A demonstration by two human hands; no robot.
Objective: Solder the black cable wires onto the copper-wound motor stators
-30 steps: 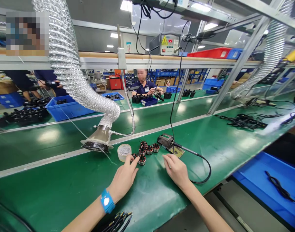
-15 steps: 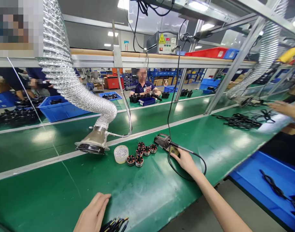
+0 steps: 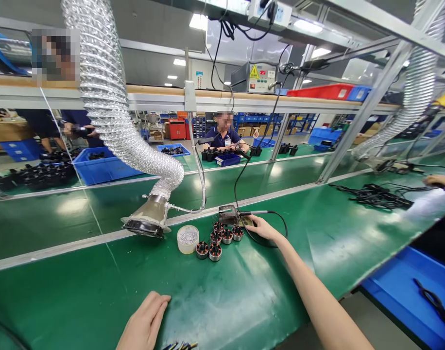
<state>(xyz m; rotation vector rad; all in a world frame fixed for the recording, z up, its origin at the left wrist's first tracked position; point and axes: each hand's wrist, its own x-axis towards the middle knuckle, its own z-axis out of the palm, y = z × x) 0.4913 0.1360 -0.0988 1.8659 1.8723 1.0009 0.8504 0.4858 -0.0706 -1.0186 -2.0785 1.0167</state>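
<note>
While the left hand [image 3: 144, 322] is held loosely curled, its contents hidden, beyond the motor parts [image 3: 215, 252] the soldering stand [image 3: 228, 215] appears touched by the right hand [image 3: 261, 229], grip uncertain. Stand placement seems in hand; the looped cable [image 3: 286, 228] must be kept clear. Farther off, a blue bin [image 3: 106, 171] is seen.

Left: ribbed silver duct [image 3: 106, 97], descending past the shelf [image 3: 153, 101] to a flared hood [image 3: 147, 214]. Far left: blue bin [image 3: 108, 170], with black parts [image 3: 40, 176] heaped beside it. Far centre: co-worker [image 3: 215, 139] in a dark shirt, behind a small dark-blue tray [image 3: 228, 160]; red cabinet [image 3: 178, 130] beyond. Right: tangled black cables [image 3: 379, 197]. Near right: blue tray [image 3: 397, 284] containing a black cord [image 3: 432, 296].
</note>
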